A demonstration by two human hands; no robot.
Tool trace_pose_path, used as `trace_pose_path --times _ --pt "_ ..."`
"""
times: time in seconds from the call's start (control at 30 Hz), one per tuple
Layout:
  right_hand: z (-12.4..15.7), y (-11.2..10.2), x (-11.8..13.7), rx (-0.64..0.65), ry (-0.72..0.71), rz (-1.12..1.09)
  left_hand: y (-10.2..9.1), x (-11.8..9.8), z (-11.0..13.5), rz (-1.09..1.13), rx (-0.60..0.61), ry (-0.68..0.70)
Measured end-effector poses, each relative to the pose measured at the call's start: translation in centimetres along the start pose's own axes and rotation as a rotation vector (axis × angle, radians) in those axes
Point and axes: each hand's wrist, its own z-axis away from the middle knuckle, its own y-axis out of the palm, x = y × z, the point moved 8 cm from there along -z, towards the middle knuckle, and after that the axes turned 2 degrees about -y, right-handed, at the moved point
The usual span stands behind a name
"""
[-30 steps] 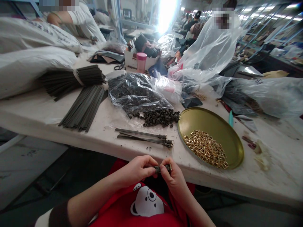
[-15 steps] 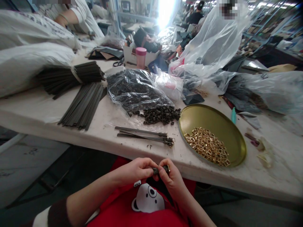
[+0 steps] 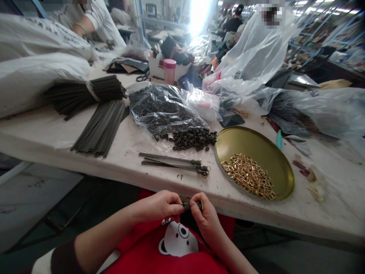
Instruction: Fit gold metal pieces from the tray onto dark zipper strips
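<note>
Over my lap, at the table's front edge, my left hand (image 3: 167, 204) pinches one end of a dark strap (image 3: 186, 206). My right hand (image 3: 204, 215) is closed round the same strap, and a small gold buckle (image 3: 202, 205) pokes out beside its fingers. Most of the strap is hidden by my fingers. Just beyond lie several thin dark straps (image 3: 171, 160) with buckles at their right ends. Behind them is a heap of small dark loops (image 3: 194, 139), spilling from a clear plastic bag (image 3: 168, 106). Gold buckles (image 3: 248, 175) are piled in a round gold tray (image 3: 256, 140).
On the left lie a loose stack of dark strips (image 3: 98, 129) and a tied bundle (image 3: 108, 88), beside white sacks (image 3: 42, 72). A pink-lidded jar (image 3: 169, 71) stands behind. Plastic bags (image 3: 245, 57) crowd the back right. A person's arm (image 3: 84, 26) shows at far left.
My left hand has shifted slightly left, opening a small gap between the hands where more of the strap shows. The table's things lie as before; the view has moved slightly.
</note>
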Motion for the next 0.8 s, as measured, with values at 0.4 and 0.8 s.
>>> trace_pose_path --times 0.4,0.8 --pt "0.9 -0.1 0.8 -0.044 -0.137 0.048 1.3 0.4 -0.9 0.028 -0.021 -0.013" --pt "1.1 0.5 1.2 -0.032 -0.212 0.134 2.7 -0.9 -1.3 0.049 0.046 0.043"
